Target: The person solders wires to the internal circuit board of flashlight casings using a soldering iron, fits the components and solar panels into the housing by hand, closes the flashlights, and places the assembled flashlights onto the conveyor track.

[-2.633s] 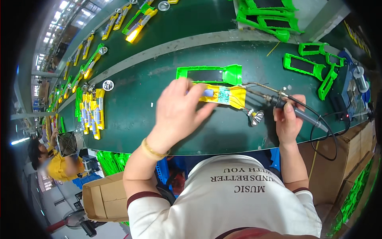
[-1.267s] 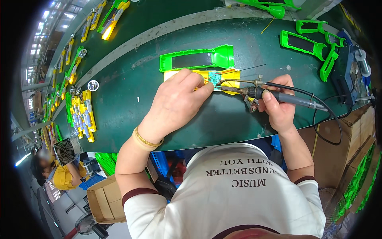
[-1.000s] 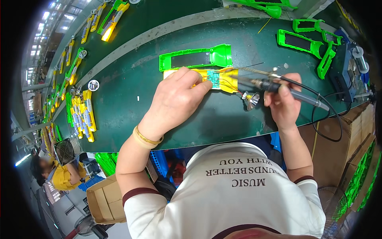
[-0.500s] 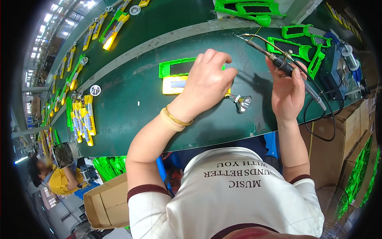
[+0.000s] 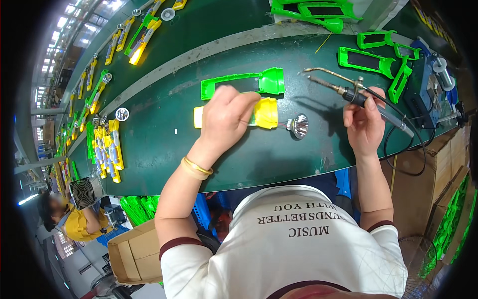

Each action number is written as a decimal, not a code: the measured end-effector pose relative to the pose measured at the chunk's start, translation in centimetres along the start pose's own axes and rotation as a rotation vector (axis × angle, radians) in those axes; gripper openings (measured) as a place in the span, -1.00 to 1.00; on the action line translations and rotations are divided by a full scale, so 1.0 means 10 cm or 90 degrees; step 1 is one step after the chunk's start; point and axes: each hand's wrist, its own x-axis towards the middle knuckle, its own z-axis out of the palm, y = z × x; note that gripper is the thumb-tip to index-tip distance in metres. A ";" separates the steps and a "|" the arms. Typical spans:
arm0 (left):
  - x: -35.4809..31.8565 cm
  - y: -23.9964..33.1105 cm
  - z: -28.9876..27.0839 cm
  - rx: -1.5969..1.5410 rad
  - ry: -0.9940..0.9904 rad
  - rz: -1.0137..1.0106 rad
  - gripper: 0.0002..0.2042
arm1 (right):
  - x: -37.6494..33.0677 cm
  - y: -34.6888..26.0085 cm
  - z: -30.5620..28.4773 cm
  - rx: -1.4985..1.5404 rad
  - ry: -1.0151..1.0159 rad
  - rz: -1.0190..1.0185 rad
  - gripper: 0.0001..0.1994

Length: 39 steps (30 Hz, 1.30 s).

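Left fingers crowd the yellow housing while the soldering iron hangs off to its right

Head view: the yellow housing [image 5: 266, 113] lies flat on the green bench [image 5: 164, 154], its middle hidden by the left hand [image 5: 225, 117]. That hand's fingers are bunched narrow over the housing; whether they pinch anything cannot be told. The right hand [image 5: 366, 122] grips the soldering iron [image 5: 356, 97], whose tip stands clear of the housing, to its right and a little beyond. A green frame [image 5: 271, 81] lies just beyond the housing, and a reflector lamp [image 5: 299, 126] sits near its right end, joined by thin wires [image 5: 282, 123].

The likeliest trouble is those wires: a tug or turn of the housing could drag the lamp and strain a joint. A low sweep of the iron back toward the housing could burn the left fingers or mark the plastic. The iron's cable [image 5: 423, 159], looped well to the housing's right, might snag.

Against half a second ago, the left hand has shifted from the housing's right end to its middle, baring that yellow end. The lamp's bowl now faces more squarely right, away from the housing, and the iron's tip has dropped from beyond the green frame to beside it.
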 end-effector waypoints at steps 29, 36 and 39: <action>0.19 0.04 -0.03 0.009 -0.252 -0.135 -0.94 | 0.28 0.31 0.17 -0.229 -0.239 0.134 -0.77; 0.21 0.05 -0.02 0.008 -0.247 -0.142 -0.93 | 0.24 0.16 0.09 -0.156 -0.170 0.086 -0.78; 0.21 0.05 -0.01 0.006 -0.247 -0.141 -0.93 | 0.27 0.13 0.14 -0.109 -0.150 0.071 -0.80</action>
